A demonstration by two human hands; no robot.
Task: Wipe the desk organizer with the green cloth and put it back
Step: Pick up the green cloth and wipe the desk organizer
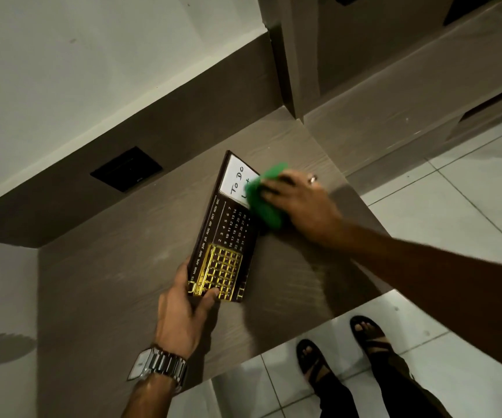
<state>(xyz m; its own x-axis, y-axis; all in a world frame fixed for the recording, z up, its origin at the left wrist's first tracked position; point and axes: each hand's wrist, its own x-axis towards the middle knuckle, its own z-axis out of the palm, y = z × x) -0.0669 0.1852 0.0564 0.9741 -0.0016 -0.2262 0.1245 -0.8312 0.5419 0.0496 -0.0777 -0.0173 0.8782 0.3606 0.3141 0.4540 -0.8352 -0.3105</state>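
The desk organizer [222, 233] is a dark brown flat board with a printed calendar, a gold grid and a white "To Do" panel. It lies on the brown wooden desk [117, 267]. My left hand [180, 312] grips its near end, thumb on the gold grid. My right hand [301, 203] presses the green cloth [266, 200] onto the far right edge of the organizer, covering part of the white panel.
A black socket plate [126, 168] sits in the back panel behind the desk. A vertical wooden partition [289, 55] rises at the desk's far right corner. Beyond the desk's right edge lies white tiled floor [455, 200], where my sandalled feet [364, 336] stand.
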